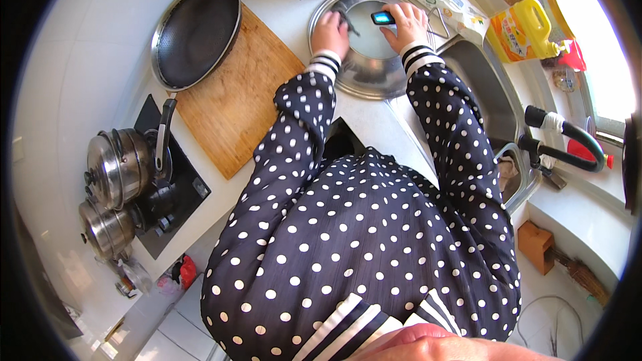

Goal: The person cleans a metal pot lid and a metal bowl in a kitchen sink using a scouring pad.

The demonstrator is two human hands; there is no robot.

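A wide stainless steel basin [368, 80] holding cloudy pale liquid [368, 40] sits on the white counter, back centre. Over its left side, my left hand [331, 35] is blurred, its fingers closed on a small dark item [349, 24] that cannot be told exactly. My right hand [405, 22] is above the right part of the basin, fingers and thumb around a small black device [383, 18] with a lit blue screen. Just right of that hand is a thin metal wire handle or stand [439, 24].
A wooden cutting board [241, 90] lies left of the basin, a black wok [198, 35] overlapping it. Steel pots [120, 168] stand on the hob at far left. To the right are a steel sink [476, 75], a black faucet [577, 135] and a yellow detergent bottle [519, 30].
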